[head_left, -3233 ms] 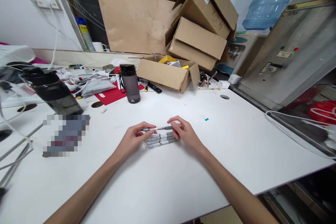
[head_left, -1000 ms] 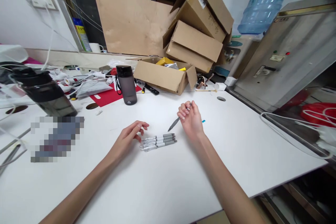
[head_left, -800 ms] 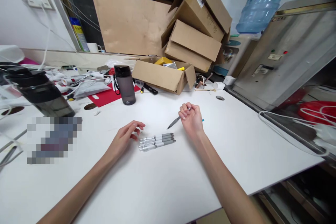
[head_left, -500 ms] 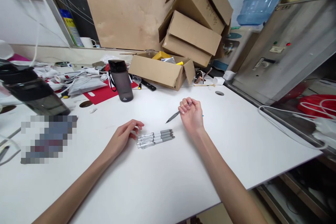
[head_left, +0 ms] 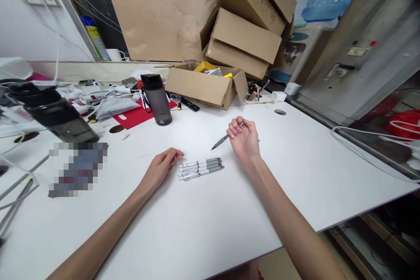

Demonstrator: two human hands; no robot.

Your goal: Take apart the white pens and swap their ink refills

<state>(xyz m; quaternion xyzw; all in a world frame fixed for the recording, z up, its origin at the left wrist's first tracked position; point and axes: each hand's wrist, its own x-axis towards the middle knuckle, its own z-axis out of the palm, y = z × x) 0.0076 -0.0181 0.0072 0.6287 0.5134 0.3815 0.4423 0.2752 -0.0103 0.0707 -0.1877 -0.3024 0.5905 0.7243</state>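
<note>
Left hand (head_left: 159, 169) rests on the white table (head_left: 203, 223), fingers loosely curled, grasping nothing; fingertips just left of a row of pens (head_left: 201, 169). Row lies flat, long axes left-right, grey ends to the right. Right hand (head_left: 243, 140), beyond the row, clenched around a single pen (head_left: 220, 141): barrel runs through the fist, long axis slanting, free end pointing left and down toward the table. Farther off: dark bottle (head_left: 156, 99) upright, lid on. Open cardboard box (head_left: 205, 86) holds yellow and white items.
</note>
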